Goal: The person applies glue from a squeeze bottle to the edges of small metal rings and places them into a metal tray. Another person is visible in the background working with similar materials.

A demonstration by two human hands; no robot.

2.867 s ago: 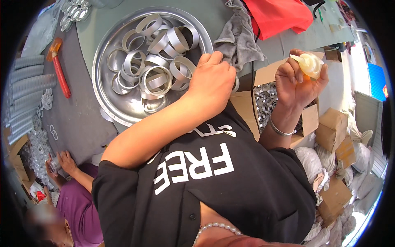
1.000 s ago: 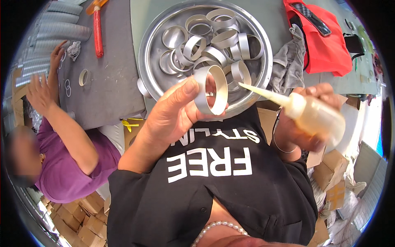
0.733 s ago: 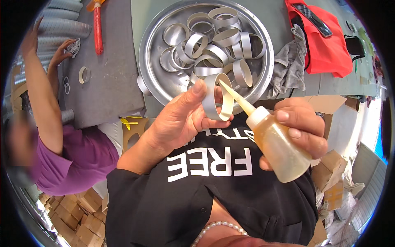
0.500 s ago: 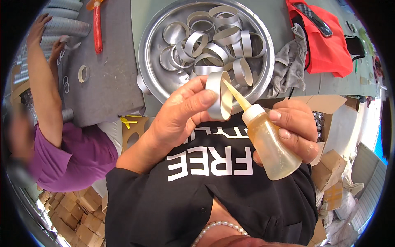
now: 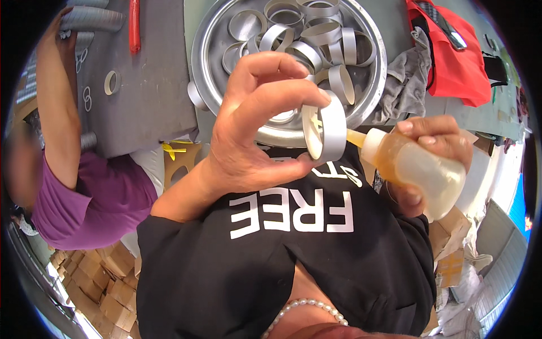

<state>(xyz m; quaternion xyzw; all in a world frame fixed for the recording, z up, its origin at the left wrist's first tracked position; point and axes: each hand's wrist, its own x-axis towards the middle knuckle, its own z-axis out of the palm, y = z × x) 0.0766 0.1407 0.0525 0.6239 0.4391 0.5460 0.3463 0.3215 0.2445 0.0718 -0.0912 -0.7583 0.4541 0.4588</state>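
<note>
Between the thumb and fingers of my left hand is a silver metal ring, held upright by its edges with a pale inner wall showing. My right hand is wrapped round a translucent squeeze bottle of yellowish liquid with a white collar. The bottle is tilted, and its tapered nozzle points left at the ring; the tip is hidden behind the ring's right side. Just beyond my hands a round metal tray holds several similar rings, loosely heaped.
A grey rag and a red cloth bag with a dark phone lie right of the tray. On the left, a co-worker in purple handles silver cylinders near a red-handled tool and a loose ring. Cardboard boxes stand below.
My left hand has turned the ring and opened its grip wider, with fingers now over the top. My right hand has moved the bottle rightward and tilted it flatter, its nozzle leaving the ring's inside.
</note>
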